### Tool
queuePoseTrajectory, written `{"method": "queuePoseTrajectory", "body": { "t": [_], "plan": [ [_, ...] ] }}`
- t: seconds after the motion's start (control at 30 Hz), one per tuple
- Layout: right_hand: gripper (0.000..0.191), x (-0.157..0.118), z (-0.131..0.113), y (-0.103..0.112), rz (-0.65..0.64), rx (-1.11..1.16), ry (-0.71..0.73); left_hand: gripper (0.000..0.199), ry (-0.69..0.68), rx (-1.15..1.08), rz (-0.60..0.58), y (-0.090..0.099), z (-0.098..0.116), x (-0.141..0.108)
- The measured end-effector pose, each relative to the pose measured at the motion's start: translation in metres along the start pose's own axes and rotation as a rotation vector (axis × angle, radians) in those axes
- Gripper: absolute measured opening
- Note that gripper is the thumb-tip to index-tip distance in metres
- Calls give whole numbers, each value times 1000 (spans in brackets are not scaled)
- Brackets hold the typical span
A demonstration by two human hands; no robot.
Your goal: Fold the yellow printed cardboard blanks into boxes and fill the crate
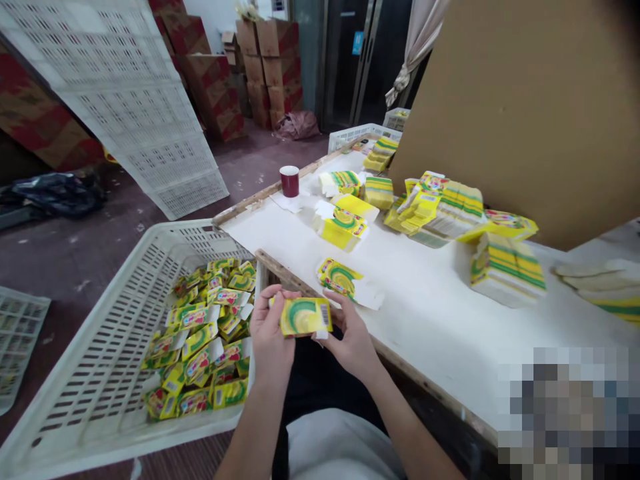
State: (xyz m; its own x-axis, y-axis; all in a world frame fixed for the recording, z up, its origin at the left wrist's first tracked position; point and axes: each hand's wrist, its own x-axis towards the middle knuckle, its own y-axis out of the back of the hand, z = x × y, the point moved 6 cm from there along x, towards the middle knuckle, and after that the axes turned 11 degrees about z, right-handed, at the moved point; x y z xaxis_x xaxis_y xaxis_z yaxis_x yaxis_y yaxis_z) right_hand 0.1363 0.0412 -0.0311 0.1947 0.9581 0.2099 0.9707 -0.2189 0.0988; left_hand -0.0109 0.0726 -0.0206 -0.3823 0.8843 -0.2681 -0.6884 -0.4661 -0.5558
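Observation:
Between my two hands, just off the table's near edge, is a small yellow and green carton with a barcode at its right end. My left hand grips its left end, thumb in front. At the other end, by a white flap, my right hand has its fingers and thumb closed on the carton. A flat carton blank lies on the white table just beyond my hands. To my left, a white plastic crate holds many folded cartons of the same print.
Stacks of flat cartons and a yellow box stand on the table. A dark red cup is near its far-left edge. A tall cardboard sheet rises at the right. Stacked white crates lean into view at the left.

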Motion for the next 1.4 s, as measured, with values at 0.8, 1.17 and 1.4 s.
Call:
{"method": "queuePoseTrajectory", "body": {
  "t": [0.8,1.17,1.4],
  "plan": [
    [42,38,45,51,247,-838,43,40,192,357,-262,-1,-70,-13],
    [18,46,43,37,193,-999,3,33,220,372,-218,6,-68,-6],
    [20,44,38,38,236,-949,-34,33,234,344,-199,8,-68,-2]
  ]
}}
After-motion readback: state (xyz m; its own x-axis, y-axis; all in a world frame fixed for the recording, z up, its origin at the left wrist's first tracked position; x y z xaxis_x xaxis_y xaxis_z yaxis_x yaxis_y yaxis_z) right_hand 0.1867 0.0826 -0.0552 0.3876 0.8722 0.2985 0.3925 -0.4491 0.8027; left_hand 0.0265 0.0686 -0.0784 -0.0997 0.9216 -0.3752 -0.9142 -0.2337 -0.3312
